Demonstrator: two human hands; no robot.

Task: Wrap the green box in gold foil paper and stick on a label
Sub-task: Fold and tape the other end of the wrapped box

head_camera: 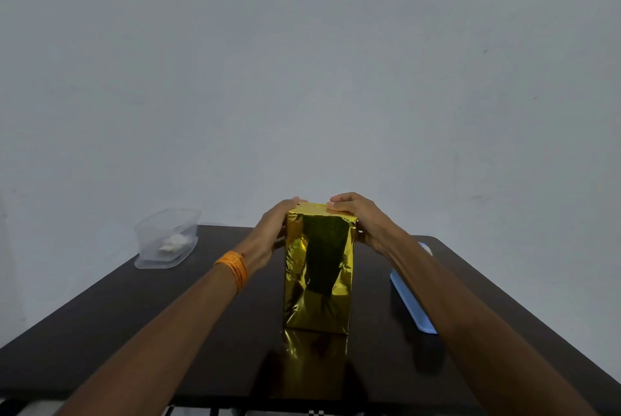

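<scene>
A tall box wrapped in shiny gold foil paper (317,271) stands upright in the middle of the dark table (168,308); no green shows through the foil. My left hand (274,231) lies against the box's upper left side, with fingers reaching over the top far edge. On the other side, my right hand (361,219) holds the upper right side, its thumb pressing the folded foil on top. An orange thread band is on my left wrist. No label is visible on the box.
A clear plastic container (166,237) with something white inside sits at the table's far left corner. A light blue flat tray (411,294) lies to the right, partly hidden by my right forearm. A plain wall stands behind the table.
</scene>
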